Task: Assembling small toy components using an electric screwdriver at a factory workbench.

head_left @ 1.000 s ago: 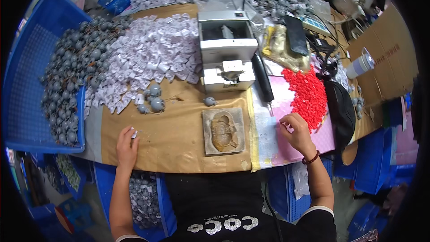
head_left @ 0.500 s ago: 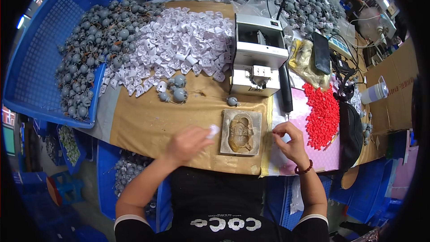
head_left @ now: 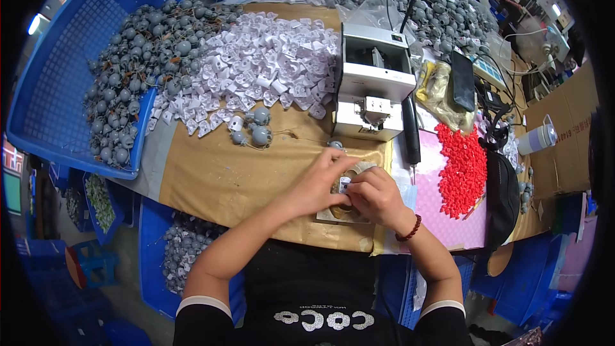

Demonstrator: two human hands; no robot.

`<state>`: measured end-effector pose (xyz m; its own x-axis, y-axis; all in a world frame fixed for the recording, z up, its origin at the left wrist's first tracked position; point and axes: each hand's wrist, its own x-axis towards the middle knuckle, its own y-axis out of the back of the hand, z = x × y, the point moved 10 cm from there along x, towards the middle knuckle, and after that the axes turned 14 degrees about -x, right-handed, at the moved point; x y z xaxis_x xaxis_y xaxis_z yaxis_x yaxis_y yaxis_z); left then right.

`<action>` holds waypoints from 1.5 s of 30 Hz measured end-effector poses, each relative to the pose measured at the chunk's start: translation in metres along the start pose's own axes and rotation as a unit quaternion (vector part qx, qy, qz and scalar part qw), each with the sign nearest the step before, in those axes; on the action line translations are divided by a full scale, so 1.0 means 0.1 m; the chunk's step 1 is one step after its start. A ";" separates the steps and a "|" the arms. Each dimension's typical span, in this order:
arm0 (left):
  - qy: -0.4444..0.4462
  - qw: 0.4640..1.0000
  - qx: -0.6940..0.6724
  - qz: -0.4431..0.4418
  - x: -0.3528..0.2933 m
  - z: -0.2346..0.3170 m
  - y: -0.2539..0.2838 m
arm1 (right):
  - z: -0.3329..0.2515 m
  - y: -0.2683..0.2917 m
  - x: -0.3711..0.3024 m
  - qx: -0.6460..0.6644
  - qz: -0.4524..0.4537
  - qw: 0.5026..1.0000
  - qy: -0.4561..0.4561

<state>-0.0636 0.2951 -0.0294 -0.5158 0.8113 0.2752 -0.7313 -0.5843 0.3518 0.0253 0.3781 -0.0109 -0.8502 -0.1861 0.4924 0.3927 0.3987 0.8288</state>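
A square, light-coloured mould block (head_left: 325,214) with a shaped hollow lies in front of me, partly hidden by my hands. In its hollow sits a small white plastic part (head_left: 344,183). Over the block's left side is my left hand (head_left: 314,184), thumb and fingers spread apart around the white part. From the right, my right hand (head_left: 378,197) has its fingertips pinched together at the white part's edge; whatever is between them is too small or hidden to name. Just behind my left fingers rests a grey ball-shaped piece (head_left: 336,145).
Behind the block stands a white bench machine (head_left: 371,118). White plastic parts (head_left: 269,57) and grey ball pieces (head_left: 144,57) are heaped back left, beside a blue crate (head_left: 57,90). Right are small red parts (head_left: 461,173), a black bag (head_left: 503,192), a phone (head_left: 462,80) and a white cup (head_left: 537,136).
My left hand has carried the white part rightward to the mould block, where it now sits in the hollow. My right hand has moved left, from beside the block to over it.
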 end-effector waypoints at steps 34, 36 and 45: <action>-0.114 0.991 0.028 0.070 -0.16 1.28 1.06 | -0.21 0.11 0.45 0.367 -0.057 0.911 -0.180; -0.091 0.990 0.019 0.103 -0.27 1.09 1.02 | -0.10 -0.06 0.17 0.500 -0.144 0.798 -0.304; 0.040 0.998 -0.003 0.057 -0.68 0.28 0.33 | 0.06 0.11 0.04 0.093 -0.075 0.982 -0.144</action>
<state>-0.0402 0.2201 -0.0110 -0.6301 0.7385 0.2400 -0.6681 -0.6731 0.3171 0.0245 0.3871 -0.0012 -0.9680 -0.0037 0.2511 0.2081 0.5476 0.8104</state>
